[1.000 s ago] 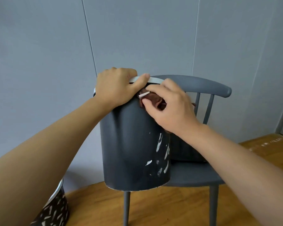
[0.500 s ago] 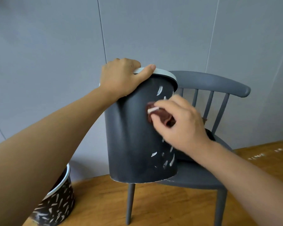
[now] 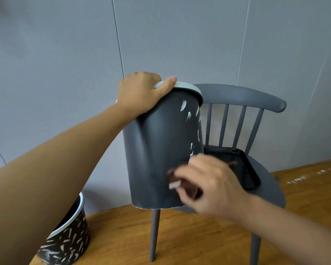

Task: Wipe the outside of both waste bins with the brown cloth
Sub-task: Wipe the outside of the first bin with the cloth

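A: What fills the frame?
B: Grey panelled wall (image 3: 65, 73) on top, wooden floor (image 3: 208, 236) below, a grey chair (image 3: 243, 96) centre-right bearing a black tray (image 3: 252, 180).

A: And the bins?
B: The dark waste bin (image 3: 157, 150) sits tilted at centre; a second bin (image 3: 69, 243) stands lower left.

A: Hands?
B: The left hand (image 3: 139, 92) grips the rim. The blurred right hand (image 3: 208, 184) pinches the brown cloth (image 3: 187, 188) against the bin's lower side.

Both forearms (image 3: 55, 169) are bare, sleeveless as far as view shows; no rings apparent.
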Action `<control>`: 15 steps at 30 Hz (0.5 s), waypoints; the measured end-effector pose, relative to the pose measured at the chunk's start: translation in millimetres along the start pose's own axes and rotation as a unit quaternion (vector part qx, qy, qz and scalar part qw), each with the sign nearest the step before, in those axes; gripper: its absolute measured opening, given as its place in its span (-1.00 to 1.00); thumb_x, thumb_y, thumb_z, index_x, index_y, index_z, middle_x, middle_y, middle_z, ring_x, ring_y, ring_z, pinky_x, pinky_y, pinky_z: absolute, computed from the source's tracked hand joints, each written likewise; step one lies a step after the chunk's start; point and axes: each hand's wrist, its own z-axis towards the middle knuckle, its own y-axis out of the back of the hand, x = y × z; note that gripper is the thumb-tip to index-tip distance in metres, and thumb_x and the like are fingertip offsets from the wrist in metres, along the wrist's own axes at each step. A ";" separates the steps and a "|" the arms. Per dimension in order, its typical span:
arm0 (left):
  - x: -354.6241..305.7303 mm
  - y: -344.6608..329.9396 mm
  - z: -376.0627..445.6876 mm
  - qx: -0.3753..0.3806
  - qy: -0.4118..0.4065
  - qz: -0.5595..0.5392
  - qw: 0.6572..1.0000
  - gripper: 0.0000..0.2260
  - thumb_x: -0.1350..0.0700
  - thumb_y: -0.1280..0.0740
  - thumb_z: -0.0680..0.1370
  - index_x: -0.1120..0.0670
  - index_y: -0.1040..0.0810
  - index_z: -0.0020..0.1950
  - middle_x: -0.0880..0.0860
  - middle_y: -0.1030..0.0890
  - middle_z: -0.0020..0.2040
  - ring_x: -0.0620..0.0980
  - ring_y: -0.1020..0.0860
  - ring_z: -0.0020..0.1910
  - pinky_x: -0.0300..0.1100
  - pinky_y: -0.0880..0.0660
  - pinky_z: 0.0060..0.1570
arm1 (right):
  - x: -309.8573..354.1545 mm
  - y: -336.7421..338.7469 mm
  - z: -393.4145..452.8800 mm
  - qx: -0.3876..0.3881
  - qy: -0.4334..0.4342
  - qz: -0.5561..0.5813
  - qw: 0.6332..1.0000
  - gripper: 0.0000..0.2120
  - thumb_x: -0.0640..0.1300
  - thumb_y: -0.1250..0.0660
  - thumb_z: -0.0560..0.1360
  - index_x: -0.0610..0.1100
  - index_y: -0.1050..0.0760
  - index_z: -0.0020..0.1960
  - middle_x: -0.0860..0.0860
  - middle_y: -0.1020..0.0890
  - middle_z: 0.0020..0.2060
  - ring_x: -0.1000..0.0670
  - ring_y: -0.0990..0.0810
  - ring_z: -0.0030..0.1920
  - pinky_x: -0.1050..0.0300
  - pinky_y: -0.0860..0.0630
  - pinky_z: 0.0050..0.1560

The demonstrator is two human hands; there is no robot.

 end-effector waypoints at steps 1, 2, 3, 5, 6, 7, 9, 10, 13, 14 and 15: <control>0.0 -0.6 0.2 0.000 0.002 -0.003 1.000 -0.41 -0.39 -0.12 0.54 0.09 -0.14 -0.36 0.05 -0.23 -0.47 0.13 -0.26 -0.39 -0.04 -0.19 -0.35 | 8.2 -0.5 -12.6 0.038 0.031 0.007 0.999 -0.84 -0.05 -0.47 0.52 -0.10 -0.65 0.03 0.03 -0.56 -0.18 0.00 -0.49 -0.19 0.03 -0.51 -0.20; 0.1 -0.9 0.4 -0.002 0.003 -0.005 1.000 -0.41 -0.39 -0.12 0.54 0.09 -0.14 -0.36 0.05 -0.23 -0.47 0.13 -0.26 -0.39 -0.05 -0.18 -0.36 | 10.8 0.4 -20.6 0.065 0.049 0.009 0.997 -0.85 -0.04 -0.48 0.51 -0.09 -0.66 0.03 0.05 -0.56 -0.17 0.02 -0.48 -0.20 0.04 -0.51 -0.20; -0.3 -0.8 0.4 -0.005 0.002 -0.005 1.000 -0.41 -0.39 -0.13 0.54 0.09 -0.15 -0.37 0.04 -0.23 -0.48 0.13 -0.26 -0.40 -0.06 -0.17 -0.37 | 8.5 2.3 -21.0 0.073 0.054 0.009 0.996 -0.85 -0.03 -0.48 0.52 -0.08 -0.66 0.03 0.06 -0.57 -0.17 0.03 -0.49 -0.19 0.05 -0.51 -0.20; -1.6 -0.5 -0.2 -0.008 -0.002 -0.008 1.000 -0.41 -0.39 -0.14 0.54 0.10 -0.15 -0.37 0.05 -0.22 -0.48 0.12 -0.26 -0.40 -0.06 -0.16 -0.38 | -2.5 6.8 -4.6 0.036 0.006 0.011 0.999 -0.84 -0.01 -0.45 0.54 -0.08 -0.65 0.04 0.06 -0.58 -0.16 0.02 -0.52 -0.18 0.03 -0.54 -0.18; -2.4 -0.3 -0.2 -0.008 -0.003 -0.011 1.000 -0.41 -0.39 -0.14 0.53 0.09 -0.15 -0.36 0.05 -0.21 -0.47 0.12 -0.25 -0.39 -0.06 -0.16 -0.38 | -9.7 8.7 6.9 -0.003 -0.039 0.011 0.999 -0.82 0.01 -0.43 0.54 -0.09 -0.64 0.05 0.05 -0.59 -0.15 0.00 -0.55 -0.17 0.00 -0.56 -0.18; -2.5 -0.8 0.1 -0.007 -0.001 -0.011 1.000 -0.41 -0.39 -0.14 0.53 0.09 -0.15 -0.36 0.05 -0.21 -0.47 0.12 -0.24 -0.39 -0.06 -0.16 -0.38 | -16.7 9.8 17.3 -0.046 -0.080 0.007 0.996 -0.79 0.02 -0.40 0.54 -0.09 -0.65 0.06 0.04 -0.60 -0.15 -0.02 -0.57 -0.16 -0.03 -0.57 -0.19; -0.3 -2.0 1.3 -0.005 0.004 -0.007 1.000 -0.41 -0.39 -0.14 0.54 0.09 -0.14 -0.36 0.06 -0.21 -0.46 0.12 -0.24 -0.39 -0.05 -0.17 -0.37 | -21.7 6.9 24.1 -0.091 -0.121 0.015 0.988 -0.77 0.03 -0.39 0.54 -0.10 -0.65 0.06 0.04 -0.60 -0.14 -0.04 -0.58 -0.16 -0.04 -0.59 -0.20; 1.4 -2.5 1.7 -0.005 0.007 -0.005 1.000 -0.41 -0.38 -0.14 0.54 0.08 -0.14 -0.36 0.06 -0.21 -0.46 0.12 -0.24 -0.39 -0.05 -0.16 -0.37 | -18.4 4.0 19.3 -0.090 -0.113 0.025 0.989 -0.78 0.01 -0.40 0.53 -0.12 -0.65 0.05 0.03 -0.59 -0.15 -0.03 -0.57 -0.17 -0.02 -0.58 -0.20; 5.3 -2.3 1.5 -0.010 0.015 -0.011 1.000 -0.42 -0.37 -0.16 0.55 0.07 -0.12 -0.36 0.03 -0.18 -0.46 0.09 -0.21 -0.40 -0.06 -0.12 -0.38 | 1.7 -1.9 -11.8 -0.023 -0.036 0.034 0.999 -0.86 -0.08 -0.48 0.50 -0.14 -0.65 -0.02 0.04 -0.56 -0.20 0.00 -0.52 -0.22 0.06 -0.53 -0.21; 5.6 -1.8 0.8 -0.012 0.014 -0.014 1.000 -0.42 -0.37 -0.16 0.55 0.07 -0.11 -0.36 0.03 -0.17 -0.46 0.08 -0.20 -0.41 -0.06 -0.11 -0.38 | 4.5 -1.2 -18.9 0.001 -0.022 0.031 0.999 -0.87 -0.07 -0.49 0.50 -0.13 -0.65 -0.03 0.05 -0.57 -0.20 0.01 -0.52 -0.22 0.06 -0.54 -0.20; 5.3 -1.2 0.1 -0.014 0.012 -0.014 1.000 -0.41 -0.36 -0.16 0.55 0.08 -0.11 -0.37 0.03 -0.17 -0.47 0.07 -0.20 -0.42 -0.06 -0.11 -0.39 | 3.2 0.4 -20.6 0.016 -0.015 0.026 0.999 -0.87 -0.06 -0.49 0.50 -0.11 -0.65 -0.03 0.07 -0.57 -0.20 0.02 -0.51 -0.21 0.06 -0.54 -0.20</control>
